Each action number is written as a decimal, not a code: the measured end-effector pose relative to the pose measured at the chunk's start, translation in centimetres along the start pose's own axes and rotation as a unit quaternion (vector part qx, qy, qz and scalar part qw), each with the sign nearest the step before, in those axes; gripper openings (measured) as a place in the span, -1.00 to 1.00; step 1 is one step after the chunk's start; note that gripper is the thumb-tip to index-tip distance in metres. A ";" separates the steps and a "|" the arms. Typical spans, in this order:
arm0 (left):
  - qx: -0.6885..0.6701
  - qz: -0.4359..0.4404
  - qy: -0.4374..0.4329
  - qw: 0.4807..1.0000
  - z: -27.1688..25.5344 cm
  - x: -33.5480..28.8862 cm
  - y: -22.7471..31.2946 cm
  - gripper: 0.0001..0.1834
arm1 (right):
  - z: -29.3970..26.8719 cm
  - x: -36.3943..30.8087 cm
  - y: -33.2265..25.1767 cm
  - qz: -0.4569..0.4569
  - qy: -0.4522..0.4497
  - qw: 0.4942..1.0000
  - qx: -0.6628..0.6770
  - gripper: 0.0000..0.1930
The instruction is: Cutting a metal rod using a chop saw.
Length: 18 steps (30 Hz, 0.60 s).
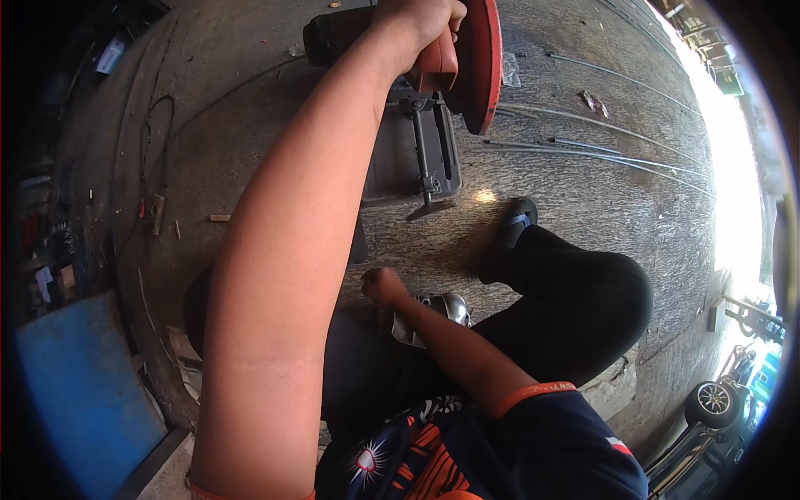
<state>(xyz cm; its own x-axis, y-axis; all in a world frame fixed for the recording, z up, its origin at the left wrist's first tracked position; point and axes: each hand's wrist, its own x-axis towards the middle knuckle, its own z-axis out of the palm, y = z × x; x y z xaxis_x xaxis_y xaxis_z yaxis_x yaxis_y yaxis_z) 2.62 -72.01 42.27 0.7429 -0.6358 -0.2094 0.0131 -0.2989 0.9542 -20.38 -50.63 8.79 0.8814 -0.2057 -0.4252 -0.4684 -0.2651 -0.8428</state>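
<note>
A chop saw stands on the floor in front of me, with a red blade guard (pixel 483 67), a red handle (pixel 439 62) and a dark grey base (pixel 393 158). My left hand (pixel 417 21) is closed round the handle, its arm stretched far forward; the picture's top edge cuts off part of the saw. A clamp screw (pixel 422 150) runs along the base. My right hand (pixel 385 288) is low between my legs with its fingers curled in; whatever it may hold is hidden. Just under the right forearm is a shiny metal object (pixel 446 308), partly covered.
Several thin metal rods (pixel 600 154) lie on the worn floor to the right. A bright spot (pixel 485 196) shows near my sandalled foot (pixel 518 218). A blue panel (pixel 87 392) is at the left, wood scraps (pixel 158 215) beyond it. A vehicle wheel (pixel 714 402) shows at the lower right.
</note>
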 end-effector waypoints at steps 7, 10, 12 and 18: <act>0.037 0.003 -0.004 0.999 -0.1 -0.1 0.6 -0.82 | -7.8 4.9 3.5 0.074 0.446 0.840 0.301 -0.24; 0.010 -0.036 -0.008 0.999 -0.2 -0.5 0.8 -0.82 | -10.6 5.5 4.6 0.109 0.498 0.816 0.273 -0.39; -0.012 0.006 -0.006 1.000 0.2 -0.3 0.7 -0.82 | -12.0 5.9 6.3 0.134 0.472 0.792 0.362 -0.59; 0.017 0.004 -0.015 1.000 0.3 -0.3 0.8 -0.83 | -14.7 6.2 7.6 0.129 0.444 0.722 0.515 -0.83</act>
<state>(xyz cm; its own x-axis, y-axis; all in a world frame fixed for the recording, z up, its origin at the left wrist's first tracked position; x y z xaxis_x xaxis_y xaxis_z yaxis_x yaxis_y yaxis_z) 2.18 -72.27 43.08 0.7232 -0.6587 -0.2078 -0.0163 -0.3171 0.9483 -19.35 -67.76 4.63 0.1725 -0.7671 -0.6179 0.0858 0.6367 -0.7664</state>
